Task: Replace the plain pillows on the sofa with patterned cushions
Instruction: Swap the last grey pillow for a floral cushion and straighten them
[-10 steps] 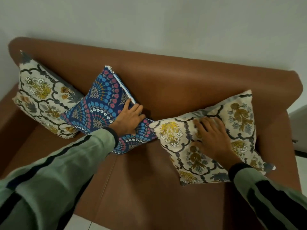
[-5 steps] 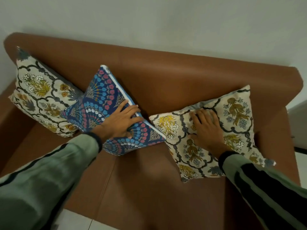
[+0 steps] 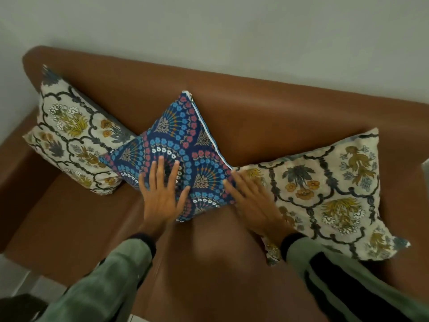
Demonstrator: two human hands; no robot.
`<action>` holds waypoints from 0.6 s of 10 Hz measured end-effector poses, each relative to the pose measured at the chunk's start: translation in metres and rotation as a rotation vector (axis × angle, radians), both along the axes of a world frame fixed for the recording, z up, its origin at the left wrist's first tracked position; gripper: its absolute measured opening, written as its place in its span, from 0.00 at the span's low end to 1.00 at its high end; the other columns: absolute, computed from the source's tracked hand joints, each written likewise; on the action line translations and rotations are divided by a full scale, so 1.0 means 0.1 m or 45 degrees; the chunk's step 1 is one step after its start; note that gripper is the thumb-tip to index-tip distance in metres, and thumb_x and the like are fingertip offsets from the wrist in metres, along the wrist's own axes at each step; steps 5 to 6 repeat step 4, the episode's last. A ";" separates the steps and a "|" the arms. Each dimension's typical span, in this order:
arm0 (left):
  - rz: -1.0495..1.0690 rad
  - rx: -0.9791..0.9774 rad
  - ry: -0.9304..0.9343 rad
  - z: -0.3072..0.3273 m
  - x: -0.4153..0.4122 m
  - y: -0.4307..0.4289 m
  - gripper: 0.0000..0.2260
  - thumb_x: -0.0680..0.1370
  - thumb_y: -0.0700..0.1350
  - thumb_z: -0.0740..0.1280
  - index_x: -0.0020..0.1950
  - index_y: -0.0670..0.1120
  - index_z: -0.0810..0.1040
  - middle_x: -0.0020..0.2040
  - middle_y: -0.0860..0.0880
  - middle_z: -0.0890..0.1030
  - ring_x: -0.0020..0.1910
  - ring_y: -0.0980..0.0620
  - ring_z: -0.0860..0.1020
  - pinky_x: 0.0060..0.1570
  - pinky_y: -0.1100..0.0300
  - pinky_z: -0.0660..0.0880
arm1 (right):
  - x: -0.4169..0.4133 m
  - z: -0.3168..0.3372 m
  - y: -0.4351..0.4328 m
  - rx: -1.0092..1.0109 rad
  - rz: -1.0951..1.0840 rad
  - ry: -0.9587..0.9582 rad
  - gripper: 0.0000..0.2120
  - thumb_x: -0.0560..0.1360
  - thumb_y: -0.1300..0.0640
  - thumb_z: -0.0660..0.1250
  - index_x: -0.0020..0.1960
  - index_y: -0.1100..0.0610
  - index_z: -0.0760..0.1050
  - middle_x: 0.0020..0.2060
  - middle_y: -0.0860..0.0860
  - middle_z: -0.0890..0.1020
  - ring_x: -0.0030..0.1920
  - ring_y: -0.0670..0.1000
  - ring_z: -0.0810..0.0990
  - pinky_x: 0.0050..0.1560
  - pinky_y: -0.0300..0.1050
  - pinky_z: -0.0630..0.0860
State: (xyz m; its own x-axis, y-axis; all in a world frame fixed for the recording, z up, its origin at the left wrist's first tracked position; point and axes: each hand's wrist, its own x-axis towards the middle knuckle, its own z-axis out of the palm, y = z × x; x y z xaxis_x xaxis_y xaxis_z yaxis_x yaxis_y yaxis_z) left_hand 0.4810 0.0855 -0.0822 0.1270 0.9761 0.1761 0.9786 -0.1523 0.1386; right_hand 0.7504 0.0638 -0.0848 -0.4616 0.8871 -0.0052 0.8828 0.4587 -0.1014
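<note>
Squarely under both flat hands' reach, blue cushion on sofa.

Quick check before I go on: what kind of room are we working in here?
Most likely a home living room. A brown leather-look sofa stands against a plain pale wall, with three patterned cushions along its backrest, the blue cushion in the middle. Light floor tiles show at lower left.

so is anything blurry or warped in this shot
Head view: both hands are motion-smeared, the right hand more than the left hand; the blue cushion pattern stays fairly crisp; the wide lens bows the sofa back; lighting is soft, with a dull sheen on the seat.
</note>
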 end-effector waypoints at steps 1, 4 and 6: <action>-0.023 -0.275 -0.185 -0.01 -0.18 0.16 0.32 0.79 0.69 0.48 0.79 0.59 0.45 0.82 0.50 0.43 0.79 0.50 0.39 0.75 0.36 0.41 | -0.39 -0.08 0.21 -0.093 0.050 0.034 0.32 0.81 0.60 0.54 0.79 0.47 0.41 0.79 0.53 0.42 0.78 0.55 0.38 0.76 0.58 0.44; -0.217 -0.688 0.077 0.82 -0.52 0.46 0.37 0.71 0.74 0.36 0.79 0.62 0.43 0.82 0.52 0.41 0.80 0.47 0.42 0.76 0.37 0.41 | -0.26 0.60 0.32 -0.335 -0.048 -0.398 0.34 0.78 0.46 0.60 0.78 0.50 0.47 0.80 0.56 0.44 0.78 0.58 0.39 0.74 0.65 0.45; -0.217 -0.688 0.077 0.82 -0.52 0.46 0.37 0.71 0.74 0.36 0.79 0.62 0.43 0.82 0.52 0.41 0.80 0.47 0.42 0.76 0.37 0.41 | -0.26 0.60 0.32 -0.335 -0.048 -0.398 0.34 0.78 0.46 0.60 0.78 0.50 0.47 0.80 0.56 0.44 0.78 0.58 0.39 0.74 0.65 0.45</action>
